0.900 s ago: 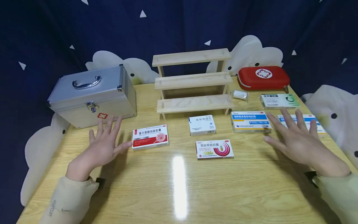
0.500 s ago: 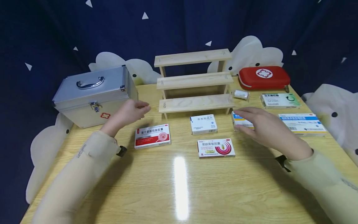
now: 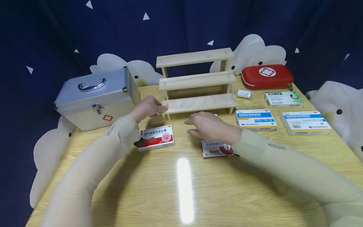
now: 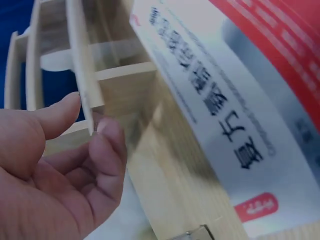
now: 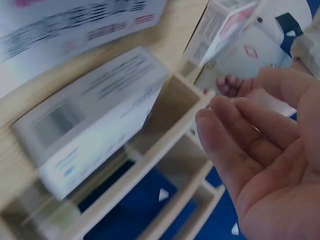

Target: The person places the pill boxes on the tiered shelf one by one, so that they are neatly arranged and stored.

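My left hand (image 3: 148, 108) is at the left end of the lowest step of the wooden three-step rack (image 3: 199, 103); in the left wrist view the thumb and curled fingers of the hand (image 4: 75, 165) pinch the board's end (image 4: 90, 107). My right hand (image 3: 211, 126) hangs over the small white box, hiding most of it in the head view. The right wrist view shows that hand (image 5: 265, 145) with bent, relaxed fingers and nothing in them, beside the rack (image 5: 145, 165) and the white box (image 5: 100, 120). Below it lies the white-and-pink box (image 3: 214, 149), partly covered by the forearm.
A red-and-white box (image 3: 158, 137) lies under my left wrist. The silver case (image 3: 93, 94) stands at the left. To the right are two blue-and-white boxes (image 3: 256, 119), a green-and-white box (image 3: 283, 99), a wrapped white roll (image 3: 244, 93) and a red pouch (image 3: 266, 77).
My left hand has moved right from beside the silver case and taken hold of the rack's end. My right hand has swept left from the blue-and-white boxes to the small white box.
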Tool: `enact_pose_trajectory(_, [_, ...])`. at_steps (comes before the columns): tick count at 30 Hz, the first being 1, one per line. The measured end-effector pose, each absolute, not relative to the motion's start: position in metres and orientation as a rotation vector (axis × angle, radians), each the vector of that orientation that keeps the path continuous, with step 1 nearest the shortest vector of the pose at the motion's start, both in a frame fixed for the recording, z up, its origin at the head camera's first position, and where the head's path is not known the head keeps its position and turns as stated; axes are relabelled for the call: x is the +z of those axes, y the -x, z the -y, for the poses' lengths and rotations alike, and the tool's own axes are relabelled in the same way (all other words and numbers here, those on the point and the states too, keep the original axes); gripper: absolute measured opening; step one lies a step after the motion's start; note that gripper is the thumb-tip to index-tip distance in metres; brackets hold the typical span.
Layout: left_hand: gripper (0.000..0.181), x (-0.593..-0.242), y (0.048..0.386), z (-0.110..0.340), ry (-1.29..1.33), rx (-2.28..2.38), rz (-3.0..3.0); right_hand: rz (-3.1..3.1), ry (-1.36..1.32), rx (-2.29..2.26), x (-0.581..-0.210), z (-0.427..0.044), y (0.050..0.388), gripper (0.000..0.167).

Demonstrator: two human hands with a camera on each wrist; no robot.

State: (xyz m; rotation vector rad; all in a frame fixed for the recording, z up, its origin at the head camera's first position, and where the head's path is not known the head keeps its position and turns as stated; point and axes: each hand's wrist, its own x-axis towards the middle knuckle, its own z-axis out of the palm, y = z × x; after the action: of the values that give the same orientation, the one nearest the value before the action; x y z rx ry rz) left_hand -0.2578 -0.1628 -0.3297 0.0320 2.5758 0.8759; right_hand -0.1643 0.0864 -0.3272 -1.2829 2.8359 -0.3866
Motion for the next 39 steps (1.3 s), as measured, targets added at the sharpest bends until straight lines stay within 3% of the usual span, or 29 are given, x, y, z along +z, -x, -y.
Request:
enact_pose_trajectory(10, [0.035, -0.336, 0.268, 0.160, -0.049, 0.816, -2.612, -2.669, 1.251, -0.233, -0.340, -0.031, 0.184, 0.059])
enact_pose_trajectory(17, [0.036, -0.333, 0.268, 0.155, -0.056, 0.762, -2.609, -2.614, 1.173, -0.126, -0.345, -0.010, 0.188, 0.056])
enact_pose_trajectory(24, [0.038, -0.335, 0.269, 0.154, -0.040, 0.755, -2.596, -2.603, 1.061, 0.037, -0.349, -0.001, 0.190, 0.085])
enact_pose_trajectory(34, [0.033, -0.336, 0.270, 0.156, -0.010, 0.750, -2.593, -2.617, 1.076, 0.004, -0.354, 0.002, 0.193, 0.076])
enact_pose_trajectory(39, [0.035, -0.335, 0.270, 0.157, -0.002, 0.738, -2.588, -2.624, 1.073, -0.081, -0.354, -0.001, 0.195, 0.057])
